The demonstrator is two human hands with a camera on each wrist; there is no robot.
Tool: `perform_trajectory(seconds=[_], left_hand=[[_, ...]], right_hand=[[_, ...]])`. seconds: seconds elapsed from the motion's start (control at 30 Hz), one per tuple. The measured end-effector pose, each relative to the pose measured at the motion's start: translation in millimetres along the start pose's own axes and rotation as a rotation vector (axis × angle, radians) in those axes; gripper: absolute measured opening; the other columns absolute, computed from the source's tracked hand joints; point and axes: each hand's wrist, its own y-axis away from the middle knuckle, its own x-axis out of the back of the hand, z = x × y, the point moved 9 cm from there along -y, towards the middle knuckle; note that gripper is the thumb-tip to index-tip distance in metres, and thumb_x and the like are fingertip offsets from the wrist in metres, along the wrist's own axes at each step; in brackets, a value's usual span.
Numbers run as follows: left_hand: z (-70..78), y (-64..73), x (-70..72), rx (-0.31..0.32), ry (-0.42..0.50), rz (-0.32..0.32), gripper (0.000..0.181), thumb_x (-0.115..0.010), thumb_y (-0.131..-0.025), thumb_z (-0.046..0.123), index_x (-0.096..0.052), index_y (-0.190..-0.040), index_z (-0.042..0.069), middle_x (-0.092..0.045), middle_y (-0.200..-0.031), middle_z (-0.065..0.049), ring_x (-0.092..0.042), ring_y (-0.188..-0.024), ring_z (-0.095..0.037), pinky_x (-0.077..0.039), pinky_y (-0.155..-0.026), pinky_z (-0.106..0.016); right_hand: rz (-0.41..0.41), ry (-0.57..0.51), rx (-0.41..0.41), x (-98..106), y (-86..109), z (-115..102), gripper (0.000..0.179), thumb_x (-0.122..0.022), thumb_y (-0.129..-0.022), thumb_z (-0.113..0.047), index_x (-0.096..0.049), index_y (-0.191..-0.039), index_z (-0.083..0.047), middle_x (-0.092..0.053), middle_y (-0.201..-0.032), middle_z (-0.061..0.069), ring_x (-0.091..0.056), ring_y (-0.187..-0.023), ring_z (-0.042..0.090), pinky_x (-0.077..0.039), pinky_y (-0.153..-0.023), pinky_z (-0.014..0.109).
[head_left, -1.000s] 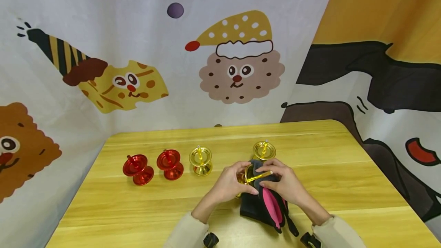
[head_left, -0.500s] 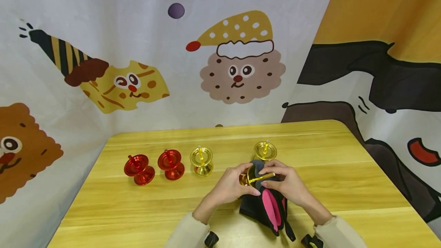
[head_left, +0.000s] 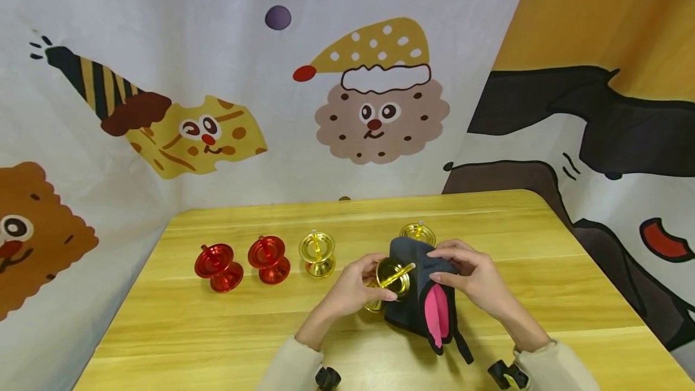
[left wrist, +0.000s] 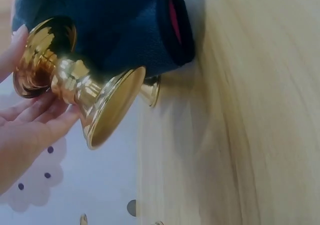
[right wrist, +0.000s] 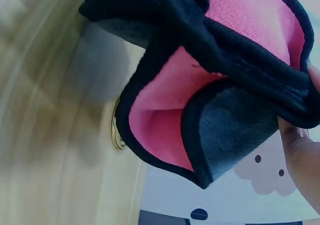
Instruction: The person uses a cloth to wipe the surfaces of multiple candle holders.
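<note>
My left hand [head_left: 353,289] grips a shiny gold lamp holder [left wrist: 75,80] by its cup, with the flared foot pointing to the left. A thin gold rod stands up inside the cup. Pressed against the cup is a folded dark grey cloth [head_left: 407,309] with a pink lining, black edging and a hanging loop. My right hand [head_left: 475,276] pinches the cloth's upper right part between thumb and fingers. In the right wrist view the pink side of the cloth [right wrist: 167,115] hangs open in folds.
Two red lamp holders [head_left: 216,267] [head_left: 268,259] and a gold one [head_left: 317,253] stand in a row on the left of the wooden table [head_left: 217,343]. Another gold lamp holder [head_left: 417,232] stands behind the cloth, partly hidden. A printed curtain [head_left: 228,65] hangs behind.
The right hand has moved right, drawing the cloth off the gold holder's mouth, so more of the cup shows. The left hand has tilted the holder more toward the camera.
</note>
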Motion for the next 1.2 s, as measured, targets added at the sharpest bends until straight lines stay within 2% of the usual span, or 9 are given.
perform_trajectory(seconds=[0.1,0.17,0.27,0.37,0.47,0.67,0.93,1.2], left_hand=[[-1.0,0.6,2.7,0.009,0.097,-0.015,0.066,-0.075,-0.075,0.010,-0.043,-0.132,-0.002,-0.053,-0.122,-0.013,-0.052,-0.110,-0.027,-0.042,-0.093,-0.034],[0.3,0.4,1.9,0.011,0.135,-0.035,0.066,-0.074,-0.076,0.008,-0.042,-0.133,-0.001,-0.050,-0.127,-0.014,-0.050,-0.113,-0.028,-0.041,-0.095,-0.033],[1.1,0.8,0.8,0.030,0.144,-0.048,0.066,-0.073,-0.077,0.009,-0.041,-0.134,0.001,-0.046,-0.131,-0.015,-0.048,-0.115,-0.027,-0.040,-0.096,-0.032],[0.3,2.2,0.5,0.050,0.129,-0.050,0.063,-0.072,-0.078,0.009,-0.042,-0.133,0.000,-0.048,-0.129,-0.015,-0.048,-0.115,-0.028,-0.039,-0.097,-0.034],[0.2,3.1,-0.7,0.050,0.113,-0.060,0.058,-0.072,-0.078,0.007,-0.045,-0.129,-0.002,-0.052,-0.123,-0.015,-0.050,-0.112,-0.027,-0.042,-0.094,-0.035],[1.1,3.0,-5.4,0.036,0.080,-0.101,0.054,-0.070,-0.081,0.009,-0.047,-0.128,-0.002,-0.053,-0.122,-0.013,-0.052,-0.110,-0.026,-0.043,-0.092,-0.033],[3.0,2.0,-8.4,0.042,0.015,-0.131,0.056,-0.070,-0.081,0.013,-0.046,-0.130,-0.001,-0.050,-0.128,-0.013,-0.049,-0.113,-0.024,-0.043,-0.092,-0.031],[8.5,2.0,-10.2,0.040,-0.080,-0.151,0.058,-0.071,-0.080,0.017,-0.047,-0.130,-0.001,-0.052,-0.126,-0.012,-0.051,-0.111,-0.021,-0.042,-0.092,-0.029]], right_hand=[[-0.013,0.017,-0.016,-3,-1.2,0,0.032,-0.068,-0.078,0.004,-0.062,-0.110,0.001,-0.052,-0.108,0.014,-0.055,-0.094,0.012,-0.048,-0.077,0.017],[-0.042,0.021,-0.007,-9,-1.9,1,0.035,-0.068,-0.078,0.003,-0.060,-0.112,0.002,-0.051,-0.108,0.014,-0.056,-0.091,0.013,-0.049,-0.073,0.019],[-0.105,0.040,0.016,-22,-2.5,2,0.039,-0.068,-0.078,0.001,-0.058,-0.116,0.004,-0.050,-0.108,0.015,-0.056,-0.088,0.013,-0.050,-0.068,0.021],[-0.149,0.104,0.029,-32,-2.0,4,0.041,-0.070,-0.078,0.000,-0.058,-0.117,0.003,-0.050,-0.107,0.013,-0.053,-0.083,0.011,-0.047,-0.062,0.022],[-0.160,0.177,0.010,-39,-1.7,6,0.041,-0.072,-0.075,0.000,-0.061,-0.114,-0.002,-0.050,-0.108,0.010,-0.049,-0.081,0.011,-0.045,-0.060,0.022],[-0.151,0.288,0.035,-47,-3.3,4,0.039,-0.075,-0.070,0.003,-0.066,-0.107,-0.004,-0.052,-0.107,0.007,-0.049,-0.090,0.017,-0.047,-0.064,0.023],[-0.164,0.255,0.082,-50,-1.5,5,0.033,-0.075,-0.070,0.001,-0.068,-0.102,-0.005,-0.052,-0.105,0.007,-0.047,-0.091,0.017,-0.046,-0.068,0.025],[-0.183,0.177,0.140,-49,2.5,5,0.026,-0.073,-0.072,0.002,-0.069,-0.097,-0.003,-0.054,-0.102,0.009,-0.047,-0.092,0.014,-0.046,-0.071,0.025]])
